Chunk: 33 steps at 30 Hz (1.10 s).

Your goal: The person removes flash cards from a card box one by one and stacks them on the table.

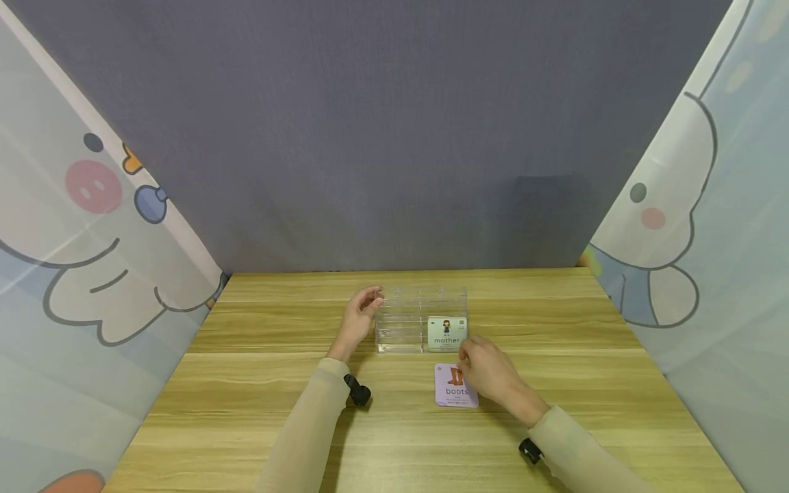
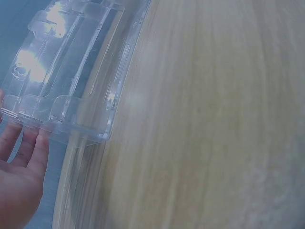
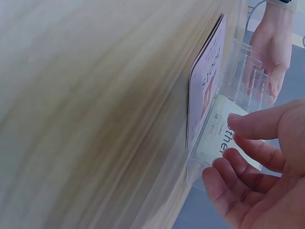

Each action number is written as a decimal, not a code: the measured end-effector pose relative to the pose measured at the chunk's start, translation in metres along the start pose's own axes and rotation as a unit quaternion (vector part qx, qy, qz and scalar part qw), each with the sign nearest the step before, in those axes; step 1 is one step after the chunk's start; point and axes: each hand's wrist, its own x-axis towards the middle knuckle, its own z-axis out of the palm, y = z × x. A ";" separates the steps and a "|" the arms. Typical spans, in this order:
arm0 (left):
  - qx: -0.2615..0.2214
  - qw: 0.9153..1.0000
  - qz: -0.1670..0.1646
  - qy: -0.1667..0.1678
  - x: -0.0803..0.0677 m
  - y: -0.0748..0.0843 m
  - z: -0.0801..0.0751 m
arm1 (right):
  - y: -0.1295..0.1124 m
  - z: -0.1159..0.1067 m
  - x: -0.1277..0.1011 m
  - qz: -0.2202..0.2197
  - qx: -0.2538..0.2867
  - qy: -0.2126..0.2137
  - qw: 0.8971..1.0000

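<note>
A clear plastic card rack (image 1: 398,337) with stepped pockets in two columns stands on the table. My left hand (image 1: 357,320) grips its left side, with the fingertips at the edge in the left wrist view. In the rack's lower right pocket sits a pale green card (image 1: 446,330) reading "mother". My right hand (image 1: 491,372) is by that card's lower right corner. Its fingers (image 3: 248,176) are loosely bent and apart from the thumb, with nothing seen between them. A purple card (image 1: 455,395) reading "boots" lies in front of the rack, partly covered by the right hand.
The wood-grain table (image 1: 259,418) stretches to both sides of the rack. A grey fabric wall (image 1: 394,150) rises behind it. Curtains with cartoon animals (image 1: 68,226) flank the table. The purple card looks like a small stack from the side.
</note>
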 end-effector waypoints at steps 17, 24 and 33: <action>-0.006 1.000 0.015 0.004 0.000 0.000 0.000 | 0.001 -0.010 0.008 -0.004 0.033 0.041 0.999; -0.006 1.000 0.019 0.003 0.000 0.002 0.000 | 0.000 -0.012 0.008 -0.006 0.039 0.050 0.998; -0.008 1.000 0.001 -0.005 -0.006 0.017 -0.002 | -0.001 -0.016 0.013 -0.011 0.037 0.060 0.997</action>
